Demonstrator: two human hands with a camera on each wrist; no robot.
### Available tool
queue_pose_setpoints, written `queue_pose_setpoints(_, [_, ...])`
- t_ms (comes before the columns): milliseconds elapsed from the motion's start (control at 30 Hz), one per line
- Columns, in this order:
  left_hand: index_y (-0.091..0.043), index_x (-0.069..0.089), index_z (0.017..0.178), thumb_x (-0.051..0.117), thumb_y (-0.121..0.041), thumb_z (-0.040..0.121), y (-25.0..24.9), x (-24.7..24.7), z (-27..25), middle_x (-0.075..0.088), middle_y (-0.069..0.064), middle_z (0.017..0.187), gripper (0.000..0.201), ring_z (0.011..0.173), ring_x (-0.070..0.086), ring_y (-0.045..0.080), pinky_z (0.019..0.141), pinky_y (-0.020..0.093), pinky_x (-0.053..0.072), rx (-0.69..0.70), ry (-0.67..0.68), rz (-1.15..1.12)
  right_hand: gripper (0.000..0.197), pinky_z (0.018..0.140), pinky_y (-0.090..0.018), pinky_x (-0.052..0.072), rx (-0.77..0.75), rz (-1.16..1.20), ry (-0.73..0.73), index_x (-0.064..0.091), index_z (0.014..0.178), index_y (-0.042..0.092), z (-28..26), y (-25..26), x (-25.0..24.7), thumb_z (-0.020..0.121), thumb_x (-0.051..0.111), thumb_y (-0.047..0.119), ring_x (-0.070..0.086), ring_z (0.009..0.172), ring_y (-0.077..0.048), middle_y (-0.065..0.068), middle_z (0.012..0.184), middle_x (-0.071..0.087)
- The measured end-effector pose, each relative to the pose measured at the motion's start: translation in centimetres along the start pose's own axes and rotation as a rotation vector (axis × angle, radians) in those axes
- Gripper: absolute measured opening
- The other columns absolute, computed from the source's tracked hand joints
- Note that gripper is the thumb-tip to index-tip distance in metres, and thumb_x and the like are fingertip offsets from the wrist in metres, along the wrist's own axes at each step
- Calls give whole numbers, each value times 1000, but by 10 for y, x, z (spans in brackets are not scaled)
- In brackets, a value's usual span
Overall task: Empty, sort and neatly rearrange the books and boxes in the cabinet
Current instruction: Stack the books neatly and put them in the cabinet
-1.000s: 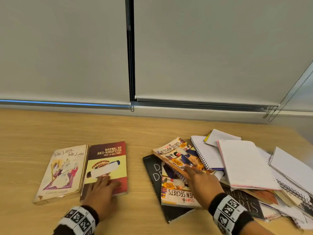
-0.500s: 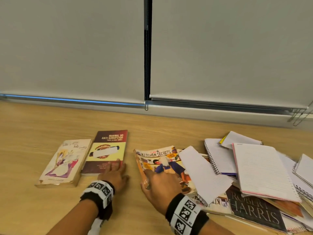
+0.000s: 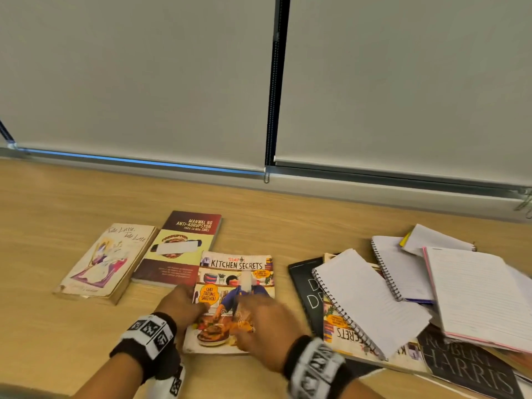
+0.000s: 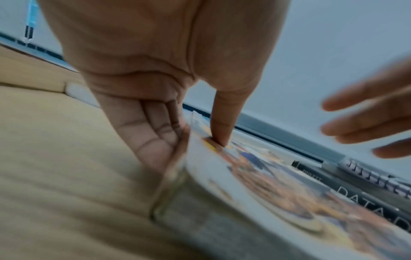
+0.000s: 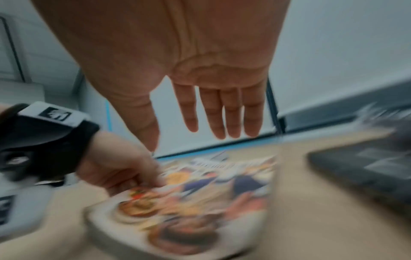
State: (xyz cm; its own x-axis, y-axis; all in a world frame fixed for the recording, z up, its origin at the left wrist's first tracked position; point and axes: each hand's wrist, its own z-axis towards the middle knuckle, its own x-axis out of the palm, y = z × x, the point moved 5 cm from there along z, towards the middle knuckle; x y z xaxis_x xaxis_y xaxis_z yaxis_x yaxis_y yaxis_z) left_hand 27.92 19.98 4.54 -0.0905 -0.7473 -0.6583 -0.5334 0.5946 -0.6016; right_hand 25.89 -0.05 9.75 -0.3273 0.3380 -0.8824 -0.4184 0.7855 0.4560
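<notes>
Left hand [image 4: 142, 73] pinches cookbook [image 3: 236, 286] edge, fingers partly hidden behind it, right hand [image 5: 177, 58] blurred, fingers straight, holds nothing, tabletop [image 3: 72, 197] pile cut off.

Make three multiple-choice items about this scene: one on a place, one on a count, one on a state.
1. The Kitchen Secrets book lies:
A. right of the maroon book
B. left of the beige book
C. on the notebooks

2. Books in the left row:
A. one
B. three
C. five

3. The right hand is:
A. a fist
B. pinching paper
C. open above the cover

Key: 1 A, its corner overlaps the maroon book; 2 B, beige, maroon, Kitchen Secrets; 3 C, straight fingers, while the left hand holds the book's edge.
</notes>
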Motion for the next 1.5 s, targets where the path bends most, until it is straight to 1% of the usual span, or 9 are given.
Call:
queue_pose_setpoints(167, [-22,54,112,73,-35,79,10,7,8,66,-2,110,40,100,63,20,86,32,52,9,-65,177,99,120,-50,9,438,-463,163,-20,149,37,-69,-128,-38,86,55,22,-5,147,-41,-14,161,-11])
queue_pose_setpoints(300, [-27,56,113,75,-32,78,7,19,8,69,-6,108,40,99,65,16,88,33,53,76,-44,117,102,121,-49,14,519,-489,353,-42,129,41,-108,-159,-38,92,46,6,-4,147,-44,-19,159,-18])
queue_pose_setpoints(533, [-27,58,109,75,-29,80,7,30,3,71,-9,104,34,94,66,12,88,34,54,119,-7,39,81,104,-34,44,289,-516,452,-8,153,32,-94,-143,-50,97,49,24,50,128,-24,-9,155,30])
queue_pose_setpoints(667, [-29,55,108,75,-28,80,14,32,-3,69,-10,103,35,94,65,12,88,32,53,119,-10,16,48,85,-33,53,224,-529,246,23,149,31,-67,-115,-73,102,32,40,64,97,-17,1,114,65])
queue_pose_setpoints(833, [-28,52,109,74,-31,81,15,33,-9,68,-9,105,37,95,64,12,85,29,51,113,-3,59,38,69,-30,52,315,-406,-135,34,141,26,1,-103,-117,103,33,28,62,79,-19,-5,98,65])
queue_pose_setpoints(1100, [-32,55,115,75,-39,77,21,37,-13,65,-9,113,43,101,62,11,92,34,52,86,-15,51,50,113,-37,31,161,-421,244,30,150,37,118,-121,-36,100,37,29,36,140,-26,-3,155,35])
queue_pose_setpoints(1200, [-32,53,123,70,-43,80,18,37,-18,51,-4,123,48,114,51,17,98,35,48,93,-78,188,63,117,-45,23,177,-461,322,20,152,36,122,-127,-28,95,45,36,25,145,-25,-2,159,25])
queue_pose_setpoints(1333, [-30,44,137,64,-36,85,-10,35,-34,40,-2,132,56,123,38,18,103,30,40,203,-203,300,50,113,-43,29,16,-369,130,43,142,30,77,-111,-48,93,45,38,43,133,-22,0,142,50])
queue_pose_setpoints(1500, [-19,59,127,55,-17,93,-72,90,-46,69,-3,98,35,78,64,8,68,17,52,237,120,-227,47,118,-53,9,-54,-503,271,57,123,31,-23,-113,-28,92,35,59,30,141,-15,8,139,49])
